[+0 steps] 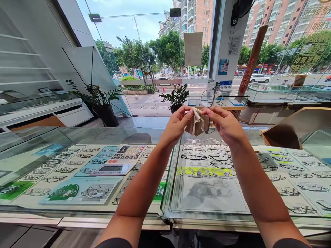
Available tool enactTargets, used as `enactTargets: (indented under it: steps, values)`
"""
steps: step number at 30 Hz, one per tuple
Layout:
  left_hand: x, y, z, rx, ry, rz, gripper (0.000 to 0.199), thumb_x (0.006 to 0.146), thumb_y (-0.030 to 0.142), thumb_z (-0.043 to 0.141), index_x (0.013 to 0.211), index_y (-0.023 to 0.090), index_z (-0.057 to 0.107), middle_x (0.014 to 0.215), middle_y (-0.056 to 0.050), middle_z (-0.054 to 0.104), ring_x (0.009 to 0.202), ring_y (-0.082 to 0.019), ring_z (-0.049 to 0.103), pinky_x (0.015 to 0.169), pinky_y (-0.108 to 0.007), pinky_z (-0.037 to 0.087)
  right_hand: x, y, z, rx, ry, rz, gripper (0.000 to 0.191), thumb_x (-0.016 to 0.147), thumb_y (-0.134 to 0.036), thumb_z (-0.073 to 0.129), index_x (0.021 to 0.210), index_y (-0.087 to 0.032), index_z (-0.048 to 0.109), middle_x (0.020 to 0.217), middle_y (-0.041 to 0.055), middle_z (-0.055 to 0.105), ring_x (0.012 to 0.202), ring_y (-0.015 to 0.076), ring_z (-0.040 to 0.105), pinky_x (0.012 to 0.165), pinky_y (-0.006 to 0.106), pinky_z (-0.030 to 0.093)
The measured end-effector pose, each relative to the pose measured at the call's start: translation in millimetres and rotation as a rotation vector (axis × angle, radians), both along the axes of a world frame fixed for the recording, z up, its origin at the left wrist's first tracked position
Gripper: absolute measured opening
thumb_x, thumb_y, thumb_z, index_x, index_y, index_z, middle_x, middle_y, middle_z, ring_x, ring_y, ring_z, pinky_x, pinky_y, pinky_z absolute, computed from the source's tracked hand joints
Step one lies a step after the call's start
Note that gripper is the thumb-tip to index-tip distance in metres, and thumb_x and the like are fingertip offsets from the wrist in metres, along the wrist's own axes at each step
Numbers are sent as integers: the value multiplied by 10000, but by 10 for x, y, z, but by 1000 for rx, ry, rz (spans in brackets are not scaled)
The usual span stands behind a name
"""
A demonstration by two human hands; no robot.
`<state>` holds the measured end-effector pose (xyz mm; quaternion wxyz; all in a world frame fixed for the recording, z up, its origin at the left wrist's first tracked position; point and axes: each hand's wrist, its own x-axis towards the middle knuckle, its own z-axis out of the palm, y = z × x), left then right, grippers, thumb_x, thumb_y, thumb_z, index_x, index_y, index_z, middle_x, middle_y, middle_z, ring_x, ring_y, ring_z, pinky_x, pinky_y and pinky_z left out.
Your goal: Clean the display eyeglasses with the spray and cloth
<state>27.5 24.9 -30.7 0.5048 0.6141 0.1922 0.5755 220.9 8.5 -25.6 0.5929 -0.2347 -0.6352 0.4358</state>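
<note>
I hold a pair of dark-framed glasses (210, 98) up above the glass counter (165, 206). My right hand (224, 124) grips the frame at its lower part. My left hand (177, 124) pinches a beige cleaning cloth (196, 122) that is bunched around one lens. The other lens and a temple arm stick up above my fingers. Both hands meet at chest height, over the seam between two display cases.
A calculator (121, 159) lies on the counter at the left. Rows of spectacles (207, 162) fill the cases beneath the glass. Two potted plants (102, 101) stand behind the counter. A wooden stand (292, 129) sits at the right. Windows face a street.
</note>
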Motion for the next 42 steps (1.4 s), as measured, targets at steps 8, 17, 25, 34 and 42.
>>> enactTargets:
  steps: [8, 17, 25, 34, 42]
  values:
    - [31, -39, -12, -70, -30, -89, 391, 755, 444, 963, 925, 190, 720, 858, -2, 707, 738, -86, 628, 682, -203, 496, -68, -1, -28, 21, 71, -39, 153, 900, -468, 825, 930, -321, 856, 991, 3, 810, 954, 183, 687, 957, 354, 542]
    - [83, -52, -106, -87, 157, -172, 455, 822, 575, 881, 947, 153, 763, 804, -36, 710, 665, -111, 608, 627, -247, 442, -150, 15, -63, 25, 123, -27, 262, 851, -553, 850, 936, -306, 833, 1052, 12, 798, 1085, 210, 704, 1046, 384, 552]
    - [200, -123, -130, -46, 77, -123, 473, 753, 465, 959, 1056, 166, 755, 836, -14, 699, 695, -111, 610, 639, -233, 458, -202, 21, -76, -50, 230, -7, 274, 805, -556, 882, 917, -310, 833, 1015, 5, 787, 938, 189, 695, 878, 350, 595]
    - [354, -144, -190, 152, -48, 192, 436, 878, 601, 815, 1088, 220, 792, 858, -9, 715, 757, -125, 614, 711, -243, 513, -331, 1, -131, -53, 222, 29, 258, 826, -554, 853, 954, -330, 858, 1010, 9, 817, 936, 204, 726, 899, 374, 609]
    - [173, -109, -113, 38, 87, -102, 457, 859, 607, 829, 947, 169, 731, 808, -22, 682, 689, -119, 585, 653, -250, 493, -217, -7, -76, -74, 223, -34, 219, 840, -510, 825, 922, -308, 848, 954, 25, 810, 856, 212, 709, 760, 380, 615]
